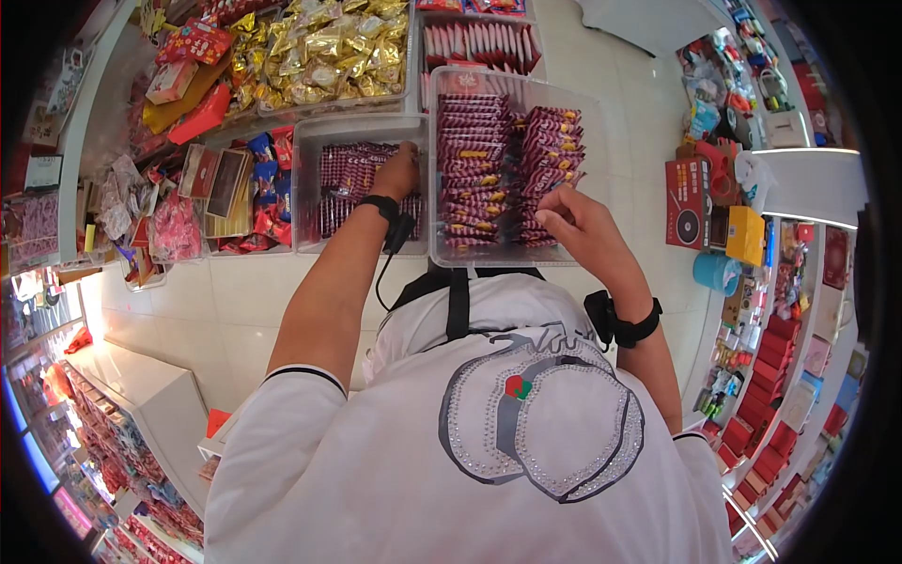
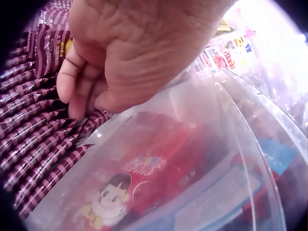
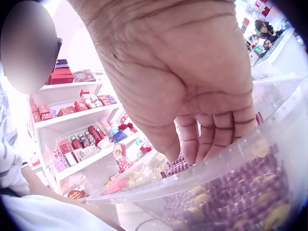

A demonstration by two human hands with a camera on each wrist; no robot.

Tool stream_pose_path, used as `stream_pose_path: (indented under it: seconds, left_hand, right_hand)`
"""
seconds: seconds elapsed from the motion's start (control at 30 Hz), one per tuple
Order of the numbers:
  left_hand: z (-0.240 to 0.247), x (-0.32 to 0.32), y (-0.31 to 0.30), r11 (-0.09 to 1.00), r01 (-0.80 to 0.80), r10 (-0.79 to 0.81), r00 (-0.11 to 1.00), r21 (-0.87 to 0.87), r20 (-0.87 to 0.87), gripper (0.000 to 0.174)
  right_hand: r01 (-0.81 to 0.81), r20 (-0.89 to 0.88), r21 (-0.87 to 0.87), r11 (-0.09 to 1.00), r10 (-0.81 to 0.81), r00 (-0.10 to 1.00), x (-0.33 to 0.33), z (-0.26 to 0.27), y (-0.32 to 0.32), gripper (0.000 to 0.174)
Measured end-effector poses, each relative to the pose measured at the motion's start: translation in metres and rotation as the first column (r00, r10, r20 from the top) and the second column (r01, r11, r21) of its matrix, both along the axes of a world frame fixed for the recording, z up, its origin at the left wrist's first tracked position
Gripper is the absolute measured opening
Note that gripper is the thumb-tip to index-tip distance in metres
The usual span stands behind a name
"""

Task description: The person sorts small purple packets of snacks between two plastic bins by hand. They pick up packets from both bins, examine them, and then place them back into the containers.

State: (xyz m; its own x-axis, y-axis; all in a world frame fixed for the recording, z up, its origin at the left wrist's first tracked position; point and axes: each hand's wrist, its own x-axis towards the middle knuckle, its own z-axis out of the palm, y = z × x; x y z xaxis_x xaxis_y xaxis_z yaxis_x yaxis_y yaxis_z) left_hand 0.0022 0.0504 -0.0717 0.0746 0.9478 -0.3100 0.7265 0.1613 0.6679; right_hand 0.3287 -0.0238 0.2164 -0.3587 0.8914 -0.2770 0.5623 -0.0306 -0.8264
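Observation:
My left hand (image 1: 398, 171) reaches into the smaller clear bin (image 1: 308, 183) on the left, over rows of purple-and-pink striped snack packets (image 1: 352, 169). In the left wrist view its fingers are loosely bent, fingertips (image 2: 77, 111) right at the packets' upper edges by the bin wall, and nothing shows between thumb and fingers. My right hand (image 1: 584, 226) is at the right side of the larger clear bin (image 1: 512, 256), where two columns of the same packets (image 1: 473, 155) stand. Its thumb and bent fingers pinch a striped packet (image 3: 175, 166), mostly hidden behind the hand.
Gold-wrapped sweets (image 1: 338, 52) fill a bin at the back, beside a bin of pink-and-white packets (image 1: 481, 45). Mixed red and blue packs (image 1: 271, 188) lie left of the smaller bin. Crowded shelves (image 1: 780, 367) and a red box (image 1: 689, 204) stand at the right.

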Motion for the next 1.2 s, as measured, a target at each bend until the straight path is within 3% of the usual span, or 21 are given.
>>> stream_pose_path:
  seconds: [0.07,0.17,0.27,0.37,0.47,0.57,0.67,0.77,0.87,0.97,1.2]
  left_hand:
    - [-0.005,0.000,0.001,0.997,0.068,-0.068,0.997,-0.022,-0.021,0.045]
    - [-0.003,0.008,0.000,0.995,-0.070,0.069,0.997,-0.074,-0.028,0.046]
    - [-0.002,0.007,-0.002,0.999,-0.053,0.052,0.995,0.011,0.086,0.047]
    - [-0.029,-0.004,0.007,0.999,0.044,-0.042,0.987,-0.008,0.155,0.045]
    - [-0.017,-0.007,0.012,0.990,0.103,-0.085,0.982,-0.099,0.167,0.043]
    - [-0.042,-0.013,0.016,0.992,0.118,-0.113,0.987,-0.035,0.112,0.041]
    - [-0.025,-0.011,0.011,0.994,0.102,-0.097,0.986,-0.032,0.133,0.040]
    - [-0.043,-0.012,0.014,0.996,0.074,-0.068,0.992,-0.055,0.104,0.039]
    - [-0.028,-0.008,0.015,0.989,0.128,-0.130,0.991,-0.068,-0.025,0.037]
    - [0.024,0.007,0.008,0.995,0.037,-0.045,0.996,-0.097,-0.076,0.034]
    - [0.008,0.003,0.010,0.993,0.110,-0.116,0.972,-0.039,-0.207,0.024]
  right_hand:
    - [-0.002,0.000,-0.002,1.000,0.002,1.000,0.000,0.000,-0.001,0.016]
    - [-0.004,-0.001,0.000,1.000,0.004,1.000,-0.002,0.002,0.000,0.016]
    - [-0.009,0.000,0.008,1.000,0.009,1.000,-0.001,0.002,-0.001,0.016]
    - [-0.023,0.016,0.021,1.000,0.023,1.000,0.000,0.000,-0.002,0.016]
    - [-0.037,0.039,0.024,0.999,0.036,0.999,0.000,0.000,0.001,0.015]
    - [-0.035,0.027,0.018,0.999,0.035,0.999,0.001,-0.001,0.004,0.015]
    - [-0.040,0.015,0.038,0.998,0.039,0.999,0.000,-0.002,0.006,0.016]
    - [-0.051,0.019,0.052,0.997,0.050,0.999,-0.001,-0.004,0.006,0.016]
    - [-0.060,0.014,0.040,0.997,0.059,0.998,-0.002,-0.004,0.006,0.016]
    - [-0.073,0.019,0.041,0.997,0.072,0.997,-0.001,-0.007,0.007,0.015]
    - [-0.052,0.029,0.027,0.998,0.051,0.998,0.004,-0.008,0.005,0.015]
